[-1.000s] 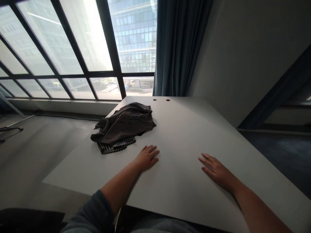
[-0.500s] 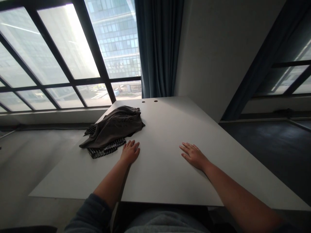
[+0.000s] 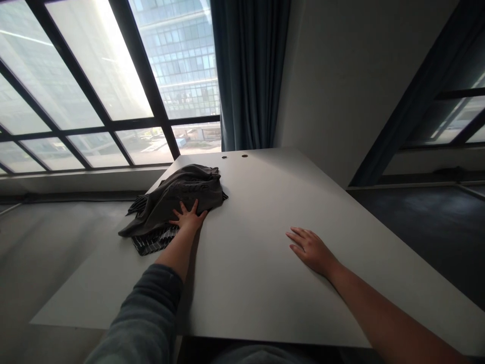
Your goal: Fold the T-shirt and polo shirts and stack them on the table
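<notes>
A dark grey-brown garment lies crumpled on the left part of the white table. Beneath it, a black cloth with white stripes pokes out at the near edge and at the sides. My left hand reaches over the near right part of the dark garment, fingers spread wide; whether it presses on the fabric or hovers just above, I cannot tell. On the right, my right hand rests palm down on the tabletop with its fingers stretched out, apart from the cloth.
Two round holes, one of them a dark hole, are set in the table's far end. Behind stand a blue curtain, a large framed window and a pale wall. Grey floor lies left of the table.
My left hand has moved forward and left from the tabletop onto or over the dark garment, its fingers spreading. The right hand stays flat on the table; the view has shifted slightly.
</notes>
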A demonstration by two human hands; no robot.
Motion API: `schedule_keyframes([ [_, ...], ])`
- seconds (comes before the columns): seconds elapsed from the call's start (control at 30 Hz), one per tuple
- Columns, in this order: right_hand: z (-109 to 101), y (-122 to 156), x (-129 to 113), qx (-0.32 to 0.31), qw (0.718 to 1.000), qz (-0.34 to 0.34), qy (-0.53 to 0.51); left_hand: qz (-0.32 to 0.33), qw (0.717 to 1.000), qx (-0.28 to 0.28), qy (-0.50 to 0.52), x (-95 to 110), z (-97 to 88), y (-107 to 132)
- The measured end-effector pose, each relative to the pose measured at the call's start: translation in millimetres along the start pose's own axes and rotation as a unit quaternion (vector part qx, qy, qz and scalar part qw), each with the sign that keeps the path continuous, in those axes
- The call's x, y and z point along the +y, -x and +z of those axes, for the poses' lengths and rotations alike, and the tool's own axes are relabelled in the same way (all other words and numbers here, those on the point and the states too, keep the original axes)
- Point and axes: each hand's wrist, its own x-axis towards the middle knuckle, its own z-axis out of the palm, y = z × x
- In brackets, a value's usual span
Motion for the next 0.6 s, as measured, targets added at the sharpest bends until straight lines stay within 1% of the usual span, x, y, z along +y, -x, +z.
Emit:
schedule_keyframes([
  [0.07, -1, 0, 1, 0.002, 1.000, -0.003, -0.005, -0.016, 1.000, -0.022, 0.002, 2, 1.4, -20],
  [0.13, -3, 1, 1, 0.002, 1.000, -0.005, -0.011, -0.027, 0.999, -0.030, 0.005, 1, 2.6, -37],
  [0.2, -4, 1, 1, 0.000, 1.000, -0.006, -0.017, -0.022, 1.000, -0.019, 0.011, -4, 4.0, -54],
  [0.3, -6, 2, 1, -0.008, 1.000, -0.002, -0.022, -0.002, 1.000, 0.001, 0.010, -18, 5.7, -79],
  [0.4, -7, 4, 1, -0.015, 1.000, 0.006, -0.024, 0.008, 1.000, 0.001, -0.003, -29, 6.5, -103],
  [0.5, -6, 5, 1, -0.017, 1.000, 0.015, -0.021, 0.015, 1.000, -0.001, -0.016, -34, 6.6, -124],
  [0.6, -6, 6, 1, -0.021, 0.999, 0.024, -0.022, 0.018, 0.999, 0.000, -0.032, -34, 6.8, -139],
])
